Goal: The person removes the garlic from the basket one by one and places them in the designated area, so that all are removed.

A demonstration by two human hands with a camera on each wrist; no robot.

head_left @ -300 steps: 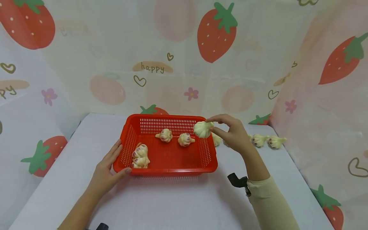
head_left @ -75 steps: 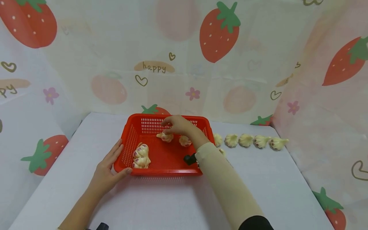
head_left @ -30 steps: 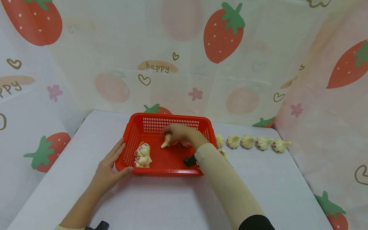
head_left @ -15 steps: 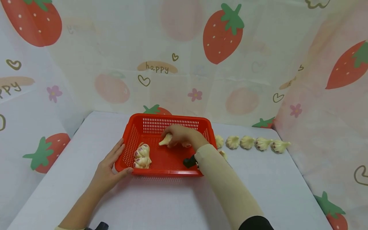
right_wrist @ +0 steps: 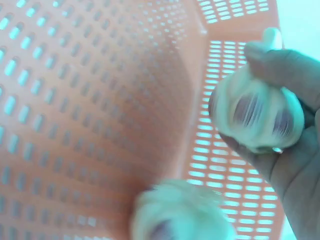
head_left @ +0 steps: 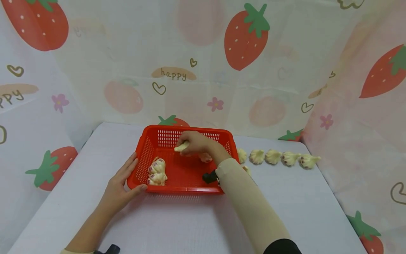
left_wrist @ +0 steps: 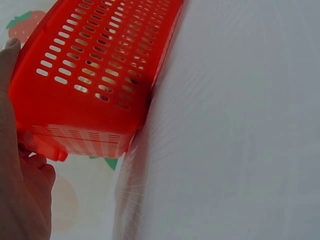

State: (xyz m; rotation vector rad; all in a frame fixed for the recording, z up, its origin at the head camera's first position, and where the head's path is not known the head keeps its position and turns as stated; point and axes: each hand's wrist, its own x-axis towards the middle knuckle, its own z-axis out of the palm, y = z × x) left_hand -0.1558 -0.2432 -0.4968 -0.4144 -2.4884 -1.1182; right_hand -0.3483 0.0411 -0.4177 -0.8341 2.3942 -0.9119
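My right hand (head_left: 195,143) grips a garlic bulb (right_wrist: 250,112) over the back part of the red plastic basket (head_left: 187,190). In the head view only the pale neck of that bulb pokes out past the fingers; the right wrist view shows its purple-streaked cloves, with the thumb across the neck. Below the wrist, another garlic bulb (head_left: 205,158) lies in the basket, partly hidden. Two more garlic bulbs (head_left: 157,171) sit together by the basket's left wall. My left hand (head_left: 118,188) holds the basket at its front left corner, thumb by the front rim and fingers along the left side.
A row of several garlic bulbs (head_left: 272,157) stretches across the white table (head_left: 317,197) right of the basket. One further bulb (head_left: 246,170) shows partly behind the right sleeve. Strawberry-printed cloth (head_left: 203,95) hangs behind and at both sides.
Ten seconds ago my right hand held a bulb at the basket's right rim. Since then it reached inside, took hold of the back bulb and raised it slightly. My left hand stays put.
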